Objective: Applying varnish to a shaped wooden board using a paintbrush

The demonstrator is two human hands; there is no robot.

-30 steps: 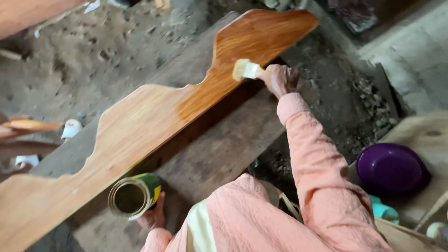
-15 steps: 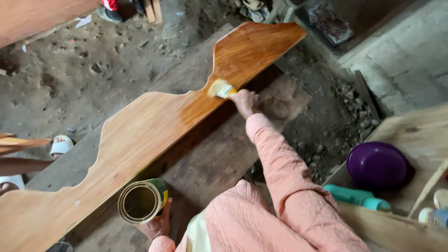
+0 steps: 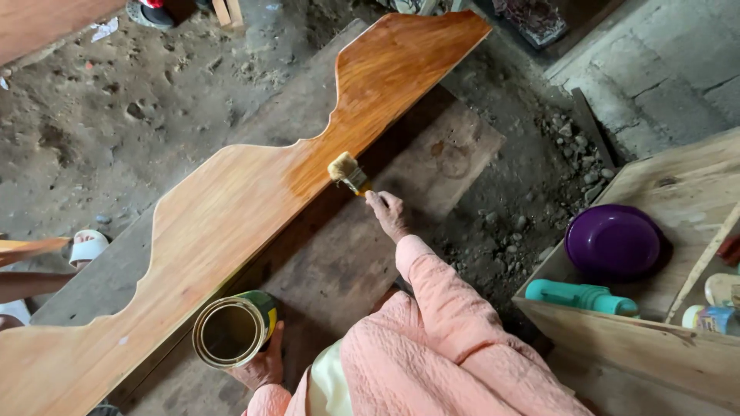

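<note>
The brush (image 3: 346, 171) has slid down the board since a moment ago, away from the dark glossy end. Left hand (image 3: 260, 364) is wrapped around an open tin can (image 3: 233, 330), just below the scalloped wooden board (image 3: 231, 208). Right hand (image 3: 388, 214) is closed on the brush handle, bristles touching the board where wet finish meets bare wood. Further right, a purple bowl (image 3: 614, 241).

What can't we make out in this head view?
- Left hand: mostly hidden behind the open can.
- Can contents: interior too dark to tell the level.
- Wooden board: lower-left end cut off by the frame edge.
- Brush handle: covered by the right hand.
</note>
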